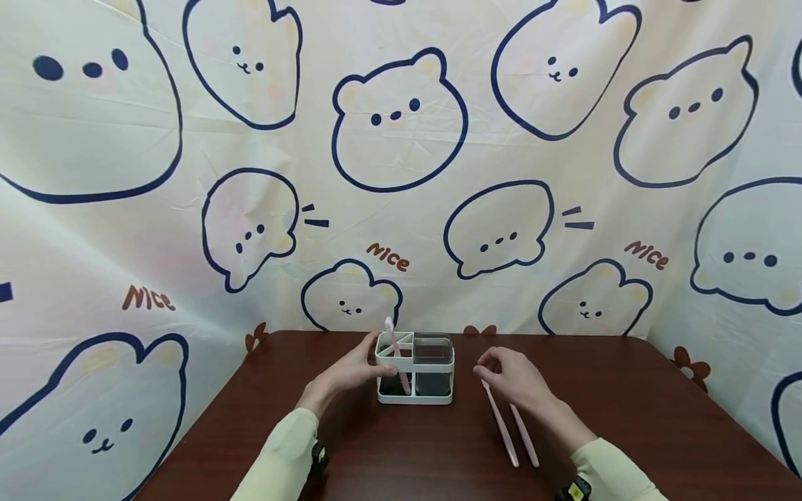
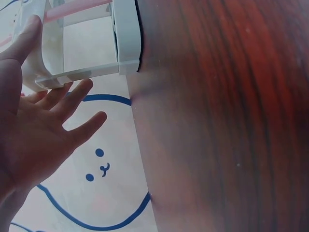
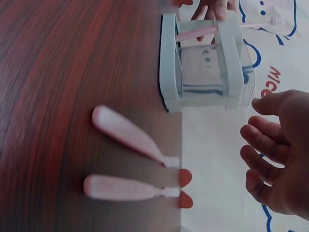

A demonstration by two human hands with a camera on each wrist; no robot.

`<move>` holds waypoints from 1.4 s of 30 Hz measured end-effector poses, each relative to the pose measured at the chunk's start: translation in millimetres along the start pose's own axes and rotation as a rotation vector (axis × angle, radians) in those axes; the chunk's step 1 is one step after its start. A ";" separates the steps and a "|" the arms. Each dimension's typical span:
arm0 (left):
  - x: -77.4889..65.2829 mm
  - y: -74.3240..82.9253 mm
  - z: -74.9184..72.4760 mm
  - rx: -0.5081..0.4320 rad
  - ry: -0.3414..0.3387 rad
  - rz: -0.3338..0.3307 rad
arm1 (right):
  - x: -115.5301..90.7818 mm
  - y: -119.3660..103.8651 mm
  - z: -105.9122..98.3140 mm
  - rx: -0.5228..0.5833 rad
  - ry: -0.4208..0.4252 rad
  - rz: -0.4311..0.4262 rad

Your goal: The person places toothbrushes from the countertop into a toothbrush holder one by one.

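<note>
A white toothbrush holder (image 1: 432, 367) with divided slots stands on the table. One pink toothbrush (image 1: 404, 383) leans in its left part, head up. My left hand (image 1: 344, 371) holds the holder's left side, thumb across the front of the upper rim and fingers at the side and behind. To the right of the holder, my right hand (image 1: 516, 379) hovers near the heads of two pink toothbrushes (image 3: 126, 133) lying side by side. Its fingers are loosely bent with nothing between them, and in the right wrist view the hand is apart from both brushes.
A clear cup (image 1: 434, 350) sits in the holder's right part. The dark wooden table (image 1: 401, 459) ends at a cloth backdrop (image 1: 432, 292) printed with cartoon bear faces, close behind the holder.
</note>
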State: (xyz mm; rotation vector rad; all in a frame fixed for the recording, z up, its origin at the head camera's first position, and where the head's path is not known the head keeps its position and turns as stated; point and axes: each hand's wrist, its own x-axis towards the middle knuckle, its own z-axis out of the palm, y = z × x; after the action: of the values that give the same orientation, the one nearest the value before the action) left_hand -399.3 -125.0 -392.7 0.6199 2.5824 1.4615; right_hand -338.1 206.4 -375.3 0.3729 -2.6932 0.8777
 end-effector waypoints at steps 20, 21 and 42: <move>-3.2 -0.3 1.4 0.009 -0.002 -0.009 | -11.4 51.5 1.0 -0.036 -0.118 0.054; -3.1 -0.2 1.5 0.009 -0.005 -0.007 | -12.0 53.9 0.9 -0.039 -0.124 0.056; -0.8 -0.1 1.0 0.020 0.016 -0.004 | -25.7 73.5 -9.4 -0.042 -0.250 0.077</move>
State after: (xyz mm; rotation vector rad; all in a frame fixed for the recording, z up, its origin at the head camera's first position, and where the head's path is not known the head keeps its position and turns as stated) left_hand -398.4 -124.6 -393.4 0.6070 2.6116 1.4475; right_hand -336.6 273.5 -415.9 0.3956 -2.9678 0.8445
